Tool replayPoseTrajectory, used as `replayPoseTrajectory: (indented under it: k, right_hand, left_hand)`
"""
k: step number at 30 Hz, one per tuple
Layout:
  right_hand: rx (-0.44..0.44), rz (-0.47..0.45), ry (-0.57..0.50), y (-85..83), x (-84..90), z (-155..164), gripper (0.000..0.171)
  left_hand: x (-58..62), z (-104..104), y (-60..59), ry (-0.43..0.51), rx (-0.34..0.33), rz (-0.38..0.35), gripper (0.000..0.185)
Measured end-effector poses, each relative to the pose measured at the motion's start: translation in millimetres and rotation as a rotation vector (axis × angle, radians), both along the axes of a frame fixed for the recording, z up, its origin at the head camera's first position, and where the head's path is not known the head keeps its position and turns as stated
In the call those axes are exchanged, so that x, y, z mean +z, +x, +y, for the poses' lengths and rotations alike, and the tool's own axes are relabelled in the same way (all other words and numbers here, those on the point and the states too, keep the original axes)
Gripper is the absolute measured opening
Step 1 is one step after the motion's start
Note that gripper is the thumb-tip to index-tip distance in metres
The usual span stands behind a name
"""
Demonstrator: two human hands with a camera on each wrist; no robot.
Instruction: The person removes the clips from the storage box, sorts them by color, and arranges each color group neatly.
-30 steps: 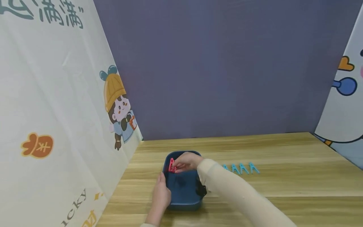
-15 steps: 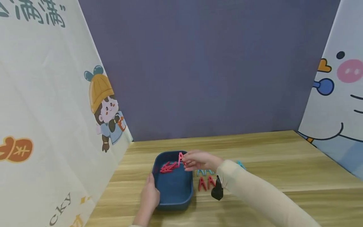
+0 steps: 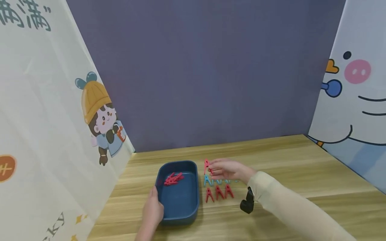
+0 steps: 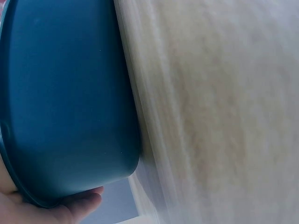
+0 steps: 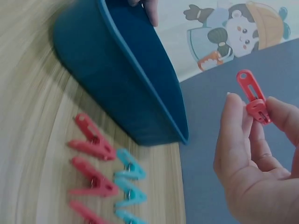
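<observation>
My right hand [image 3: 227,170] pinches a red clothespin [image 5: 254,98] between thumb and fingertips, to the right of the dark blue bin [image 3: 197,187]. A row of light blue clothespins [image 3: 206,180] lies just below that hand, partly hidden by it. Nearer to me, 3 red clothespins [image 3: 219,192] form a second row on the table. Several more red clothespins [image 3: 174,179] lie in a loose pile inside the bin, toward its far end. My left hand [image 3: 153,207] grips the bin's left wall; in the left wrist view its fingers [image 4: 84,205] show against the bin's outer side.
The wooden table [image 3: 271,197] runs back to a plain purple-grey panel [image 3: 211,73]. Printed white sheets [image 3: 39,110] stand at the left and right sides. A black wrist device [image 3: 248,202] hangs beneath the right forearm.
My right hand has moved right, from over the bin to above the table, carrying the red clothespin out. The left hand keeps its grip on the bin. The head view has turned right.
</observation>
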State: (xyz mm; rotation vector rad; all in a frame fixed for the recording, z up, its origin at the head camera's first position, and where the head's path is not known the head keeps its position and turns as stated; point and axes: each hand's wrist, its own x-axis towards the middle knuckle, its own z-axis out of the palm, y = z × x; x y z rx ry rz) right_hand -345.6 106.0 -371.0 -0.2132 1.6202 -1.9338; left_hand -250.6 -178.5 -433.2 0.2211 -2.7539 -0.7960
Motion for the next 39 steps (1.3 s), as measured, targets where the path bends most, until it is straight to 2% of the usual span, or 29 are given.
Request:
replayPoseTrajectory:
  k: [8, 15, 26, 32, 38, 39]
  right_hand:
    - [-0.034, 0.004, -0.007, -0.7, -7.5, 28, 0.057]
    - [-0.05, 0.027, 0.016, -1.1, -16.0, 41, 0.057]
    - [-0.098, 0.009, 0.112, 1.8, -33.7, 64, 0.05]
    - [-0.11, 0.002, 0.14, 1.1, -44.9, 76, 0.054]
    - [-0.091, 0.011, 0.19, 2.9, -55.2, 86, 0.058]
    - [-0.084, 0.012, 0.194, 3.5, -56.9, 87, 0.054]
  left_hand:
    - [0.4, -1, -0.7, -0.01, -0.013, -0.006, 0.054]
    - [-0.5, -4, 0.8, -0.032, -0.02, 0.014, 0.052]
    - [-0.1, -5, 0.6, -0.028, -0.024, 0.014, 0.051]
    - [0.0, -5, 0.8, -0.026, -0.025, 0.032, 0.051]
    - [0.0, -5, 0.1, -0.031, -0.024, 0.012, 0.052]
    - [0.0, -4, 0.0, -0.031, -0.025, 0.009, 0.052]
